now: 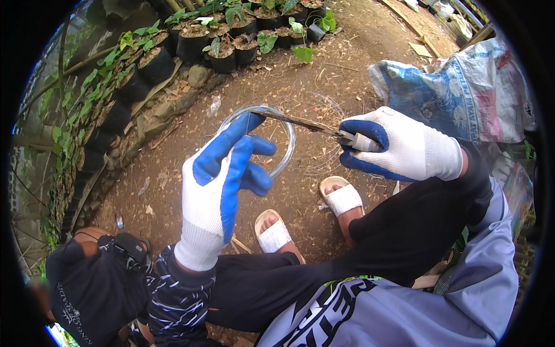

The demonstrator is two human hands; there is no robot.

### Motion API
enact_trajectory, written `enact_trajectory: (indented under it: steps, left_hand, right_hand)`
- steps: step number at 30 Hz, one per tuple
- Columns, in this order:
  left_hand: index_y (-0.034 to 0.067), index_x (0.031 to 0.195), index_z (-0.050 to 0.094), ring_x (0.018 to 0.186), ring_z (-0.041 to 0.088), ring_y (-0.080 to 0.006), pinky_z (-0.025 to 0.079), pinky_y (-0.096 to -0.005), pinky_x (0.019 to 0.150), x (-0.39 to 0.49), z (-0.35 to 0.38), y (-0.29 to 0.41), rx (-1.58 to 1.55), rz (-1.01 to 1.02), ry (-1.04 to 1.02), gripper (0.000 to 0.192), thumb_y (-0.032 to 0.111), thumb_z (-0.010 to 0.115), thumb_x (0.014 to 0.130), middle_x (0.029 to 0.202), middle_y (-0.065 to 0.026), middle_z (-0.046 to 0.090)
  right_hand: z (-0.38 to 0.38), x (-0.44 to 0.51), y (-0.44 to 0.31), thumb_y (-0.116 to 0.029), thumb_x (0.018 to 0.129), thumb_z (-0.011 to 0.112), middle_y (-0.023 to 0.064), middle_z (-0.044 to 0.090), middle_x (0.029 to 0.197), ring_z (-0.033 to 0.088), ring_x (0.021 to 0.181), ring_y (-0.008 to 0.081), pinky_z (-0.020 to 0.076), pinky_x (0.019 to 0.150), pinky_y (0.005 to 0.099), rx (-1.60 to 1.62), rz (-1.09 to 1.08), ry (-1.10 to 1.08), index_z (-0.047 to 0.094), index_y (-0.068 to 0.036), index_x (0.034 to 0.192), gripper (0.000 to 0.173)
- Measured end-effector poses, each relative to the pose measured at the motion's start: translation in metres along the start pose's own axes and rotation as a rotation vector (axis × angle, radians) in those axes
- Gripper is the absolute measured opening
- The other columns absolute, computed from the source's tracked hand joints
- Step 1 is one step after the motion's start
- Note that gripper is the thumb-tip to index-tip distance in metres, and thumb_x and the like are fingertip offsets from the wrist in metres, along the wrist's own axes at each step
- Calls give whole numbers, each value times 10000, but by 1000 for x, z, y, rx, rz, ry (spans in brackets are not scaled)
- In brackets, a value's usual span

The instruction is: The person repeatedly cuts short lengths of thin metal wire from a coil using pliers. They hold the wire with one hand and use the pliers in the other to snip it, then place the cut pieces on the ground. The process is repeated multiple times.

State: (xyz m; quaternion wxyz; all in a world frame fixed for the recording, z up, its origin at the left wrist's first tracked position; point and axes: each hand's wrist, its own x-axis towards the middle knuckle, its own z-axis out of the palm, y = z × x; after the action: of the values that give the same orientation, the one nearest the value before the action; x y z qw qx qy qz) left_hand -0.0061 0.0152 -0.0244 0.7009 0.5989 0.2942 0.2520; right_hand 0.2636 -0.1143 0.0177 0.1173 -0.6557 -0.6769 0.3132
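Note:
My right hand [390, 143], in a white knit glove with a blue coated palm, grips the grey handle of a long, narrow bladed metal tool [303, 122]. The tool points left, its far end at the index fingertip of my left hand [225, 169]. That hand wears a matching glove and is raised, its fingers partly curled. A thin wire [248, 124] shows between its thumb and index finger. Behind the left fingers is a coil of silvery wire [289, 149]; whether the hand touches it I cannot tell. Looser wire loops [336, 108] lie on the soil beyond the tool.
Black plastic plant bags [190, 48] with leafy seedlings line the back and left, edged by stones [199, 76]. A printed woven sack [446, 93] lies at right. My sandalled feet [274, 234] rest on bare soil. Another person [99, 290] is close by at lower left.

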Motion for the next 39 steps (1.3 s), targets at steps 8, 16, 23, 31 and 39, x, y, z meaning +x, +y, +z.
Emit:
enact_trajectory:
  steps: [8,16,23,31,39]
  left_hand:
    - [-53,1513,589,738,715,-124,591,-262,657,1,2,1,-47,-3,31,494,262,628,1134,1115,-133,770]
    - [-52,1439,605,665,532,-19,410,-193,578,5,-4,2,-107,63,118,439,277,605,1147,980,-18,686]
    - [-16,1406,602,696,448,8,333,-189,595,6,-3,-2,-352,70,95,397,258,656,1123,966,47,610]
    - [0,1347,680,627,423,-6,313,-211,586,9,-6,4,-358,46,157,368,276,693,1105,821,78,570]
    - [-9,1327,672,607,390,1,293,-216,574,5,-2,14,-437,35,74,384,316,662,1124,781,89,503]
  right_hand:
    - [5,7,12,-346,1020,709,166,639,813,644,788,382,502,754,453,153,72,-96,635,-27,926,341]
    - [18,22,8,-454,981,767,119,657,966,619,903,234,510,830,404,323,55,0,591,-18,1171,507]
    - [34,23,4,-667,873,800,280,654,1277,674,1227,421,538,1027,484,-63,-19,321,533,49,1351,901]
    - [20,27,-13,-401,897,889,91,697,867,703,738,249,576,692,370,456,-98,-65,584,2,1406,718]
    - [41,51,8,-146,984,790,141,543,1548,589,1364,218,548,1072,382,1159,-132,-561,386,-28,1649,787]
